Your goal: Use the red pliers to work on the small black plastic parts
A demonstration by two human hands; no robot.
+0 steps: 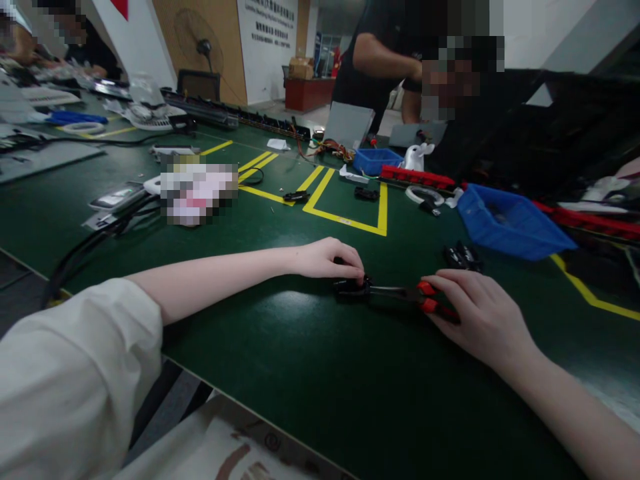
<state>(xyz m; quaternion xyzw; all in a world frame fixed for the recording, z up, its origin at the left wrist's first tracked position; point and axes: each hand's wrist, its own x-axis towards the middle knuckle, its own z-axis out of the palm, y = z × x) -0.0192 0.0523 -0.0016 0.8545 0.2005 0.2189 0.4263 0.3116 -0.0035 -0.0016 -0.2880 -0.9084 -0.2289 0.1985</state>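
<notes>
My left hand (pixel 333 259) has its fingers closed on a small black plastic part (pixel 349 288) low over the green table (pixel 280 387). In my right hand (pixel 480 310) are long-nosed pliers (pixel 395 292) with red and black handles. Their tips point left and meet the black part beside my left fingertips; whether the jaws grip it cannot be made out. Just beyond my right hand lie more black parts (pixel 463 256). Further off, two similar black pieces, one (pixel 296 196) on a yellow tape line and another (pixel 367 193) inside a taped square, rest on the table.
A blue bin (pixel 515 220) stands at the right, with a smaller blue tray (pixel 376 161) further back. Red strips (pixel 417 177) run along the right side. Cables and a grey device (pixel 119 197) lie at the left. Across the table a person (pixel 385 60) is standing.
</notes>
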